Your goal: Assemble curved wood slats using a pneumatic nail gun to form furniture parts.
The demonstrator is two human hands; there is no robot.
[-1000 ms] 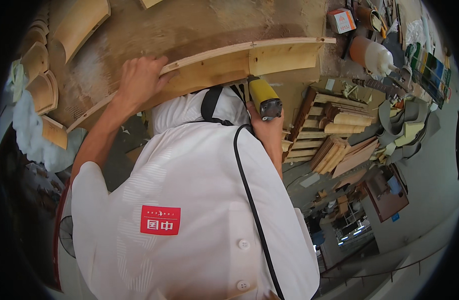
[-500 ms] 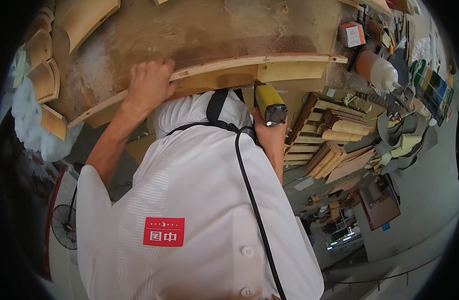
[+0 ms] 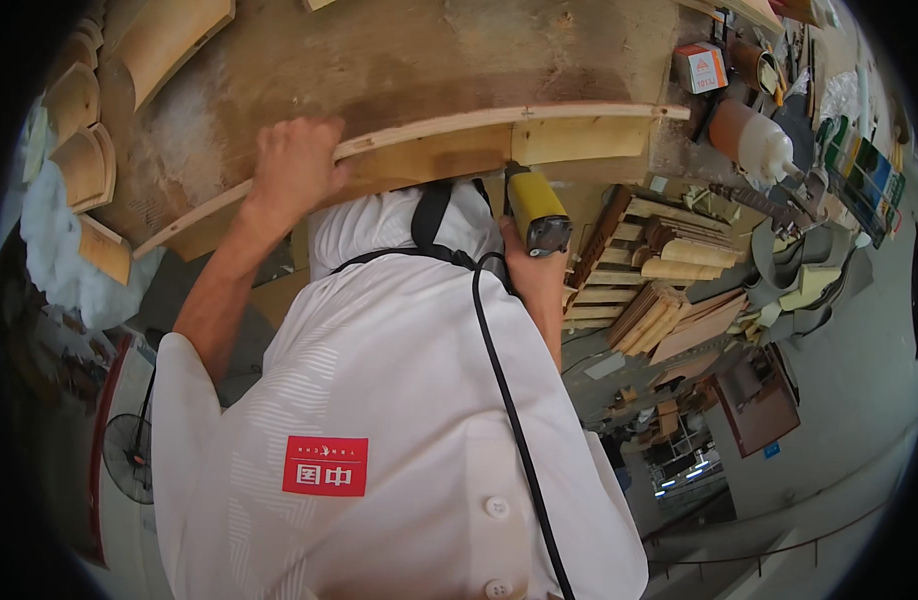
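Hands (image 3: 297, 165) on curved, pale plywood (image 3: 499, 135)

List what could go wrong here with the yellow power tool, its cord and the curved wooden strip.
1. The left hand grips the curved wooden strip close to where the yellow power tool meets it; a slip could bring the tool toward the fingers.
2. The black cord trails across the white shirt and might snag.
3. The right hand alone holds the tool; a kick could twist it.

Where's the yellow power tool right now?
In the head view, the yellow power tool is just right of centre, gripped in the right hand, its front end against the underside of the curved wooden strip.
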